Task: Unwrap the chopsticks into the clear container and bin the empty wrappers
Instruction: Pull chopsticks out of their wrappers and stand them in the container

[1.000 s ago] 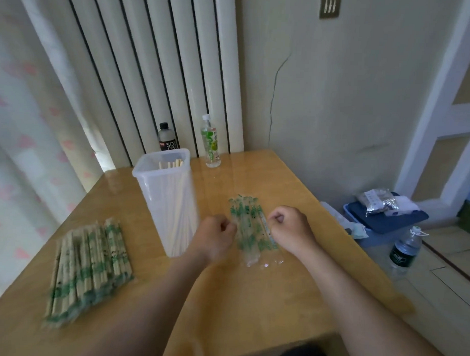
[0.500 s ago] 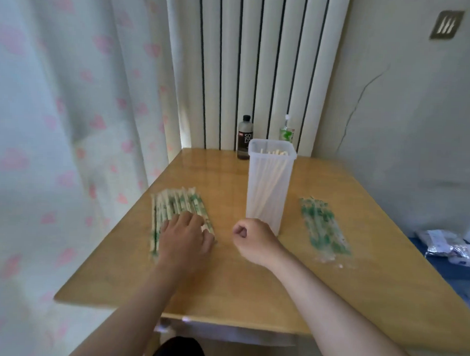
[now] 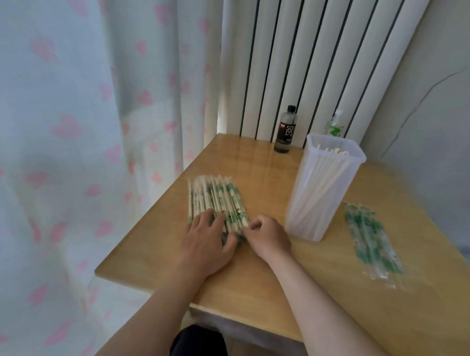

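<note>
Head view: "SO DA" on dark bottle (image 3: pixel 285 131) near clear container (image 3: pixel 321 202)

Table (image 3: pixel 251 279) butts against radiator (image 3: pixel 299 60) at the back; curtain (image 3: pixel 70 145) hangs along its left side. Wrapped pile (image 3: pixel 214 195) lies on the table's left part, lengthwise front to back. Container (image 3: pixel 321 191) stands upright right of the pile, with chopsticks (image 3: pixel 333 150) inside. Empty wrappers (image 3: pixel 370 235) lie flat on the table right of the container. Left bottle (image 3: pixel 285 130) stands at the back edge, behind and left of the container. Right bottle (image 3: pixel 335 126) is directly behind the container, mostly hidden. Left hand (image 3: pixel 205 243) lies flat on the pile's near end. Right hand (image 3: pixel 269 236) is at its near right corner, between pile and container; grip unclear.
</note>
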The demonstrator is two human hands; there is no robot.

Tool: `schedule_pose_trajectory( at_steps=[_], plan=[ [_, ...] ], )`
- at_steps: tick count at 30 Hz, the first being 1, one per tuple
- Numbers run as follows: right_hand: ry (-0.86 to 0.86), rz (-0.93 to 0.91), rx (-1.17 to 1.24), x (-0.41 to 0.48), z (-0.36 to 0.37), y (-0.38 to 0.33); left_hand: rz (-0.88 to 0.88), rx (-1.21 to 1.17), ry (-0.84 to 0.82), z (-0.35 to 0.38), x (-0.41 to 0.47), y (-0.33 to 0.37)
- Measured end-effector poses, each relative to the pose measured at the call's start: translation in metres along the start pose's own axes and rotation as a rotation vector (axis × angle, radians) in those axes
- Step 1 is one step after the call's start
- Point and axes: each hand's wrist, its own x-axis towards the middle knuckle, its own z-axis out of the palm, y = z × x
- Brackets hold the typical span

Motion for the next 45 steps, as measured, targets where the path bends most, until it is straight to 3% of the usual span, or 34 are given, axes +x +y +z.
schedule_pose_trajectory(
  at_steps=[11,19,23,26,30,34,41,45],
  plan=[
    [0.092,0.11,0.669,-0.014,-0.012,0.019,0.01,-0.028,0.011,0.0,-0.001,-0.003],
    [0.295,0.226,1.169,-0.035,-0.023,0.031,0.037,0.026,0.065,-0.002,-0.006,-0.002],
    [0.373,0.205,1.25,-0.049,-0.043,0.046,0.102,0.057,0.217,-0.008,-0.01,0.012],
    [0.329,0.159,1.353,-0.054,-0.068,0.051,0.309,0.072,0.373,-0.016,-0.003,0.049],
    [0.262,0.105,1.492,-0.063,-0.1,0.057,0.485,0.165,0.29,-0.022,0.011,0.093],
    [0.279,0.054,1.59,-0.068,-0.127,0.072,0.599,0.191,0.35,-0.017,0.013,0.115],
    [0.152,0.015,1.521,-0.077,-0.123,0.068,0.629,0.208,0.433,-0.018,0.005,0.155],
    [0.22,0.037,1.534,-0.072,-0.136,0.071,0.649,0.216,0.439,-0.023,0.009,0.159]
  ],
)
